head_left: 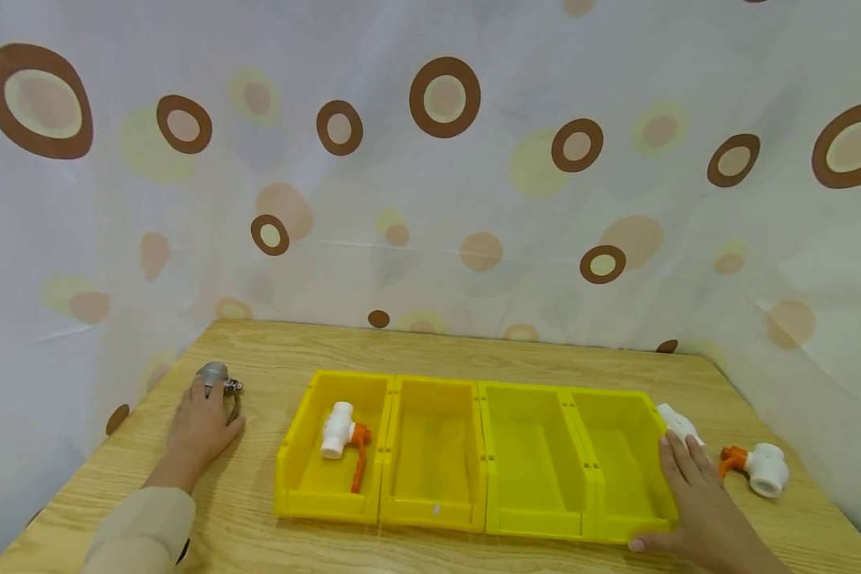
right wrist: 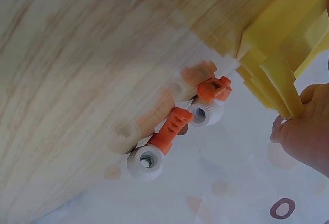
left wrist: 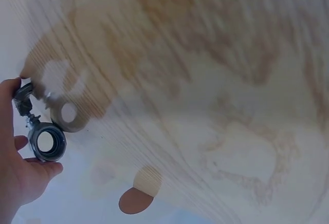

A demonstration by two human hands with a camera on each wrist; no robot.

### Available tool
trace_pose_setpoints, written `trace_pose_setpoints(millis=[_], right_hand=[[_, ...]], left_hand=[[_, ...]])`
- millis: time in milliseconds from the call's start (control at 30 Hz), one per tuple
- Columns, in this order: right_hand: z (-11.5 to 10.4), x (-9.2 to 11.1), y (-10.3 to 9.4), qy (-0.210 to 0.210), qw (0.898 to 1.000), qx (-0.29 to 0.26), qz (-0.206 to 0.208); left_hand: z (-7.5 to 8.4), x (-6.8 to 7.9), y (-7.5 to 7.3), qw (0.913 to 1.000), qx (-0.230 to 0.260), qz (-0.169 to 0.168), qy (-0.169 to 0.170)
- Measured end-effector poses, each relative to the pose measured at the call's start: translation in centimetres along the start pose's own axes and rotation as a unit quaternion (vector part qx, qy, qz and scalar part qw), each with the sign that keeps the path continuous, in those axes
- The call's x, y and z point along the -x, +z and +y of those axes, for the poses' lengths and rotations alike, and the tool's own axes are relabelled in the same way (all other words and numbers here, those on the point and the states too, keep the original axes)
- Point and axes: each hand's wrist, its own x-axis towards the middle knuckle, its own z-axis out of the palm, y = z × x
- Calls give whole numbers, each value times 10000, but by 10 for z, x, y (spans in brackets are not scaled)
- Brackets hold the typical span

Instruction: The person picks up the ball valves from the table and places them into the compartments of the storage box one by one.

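Note:
At the left of the table, my left hand holds a grey metal valve, with the fingers over it. In the left wrist view, the thumb lies by the valve's round open end and a finger reaches its other end. My right hand touches the rightmost yellow bin, its fingers straight along the side wall and the thumb at the front corner. Just beyond those fingers lies a white plastic valve, partly hidden. To its right is another white valve with an orange handle.
Four joined yellow bins stand in a row mid-table. In the leftmost bin lies a white valve with an orange handle. A patterned cloth hangs behind the wooden table and along both sides.

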Motion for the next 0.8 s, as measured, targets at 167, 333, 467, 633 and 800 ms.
trace_pose_setpoints(millis=[167, 333, 467, 633, 800], right_hand=[[0, 1, 1, 41, 10000, -24, -45], [0, 0, 1, 40, 10000, -51, -55], [0, 1, 1, 13, 10000, -49, -13], [0, 1, 0, 52, 10000, -48, -16], [-1, 0, 0, 102, 9999, -44, -56]], left_hand=[[1, 3, -3, 9999, 38, -115, -25], [2, 7, -4, 9999, -28, -102, -11], [4, 9, -4, 9999, -43, -83, 49], [6, 11, -5, 9998, -88, -22, 165], [7, 13, -7, 9999, -64, -102, 101]])
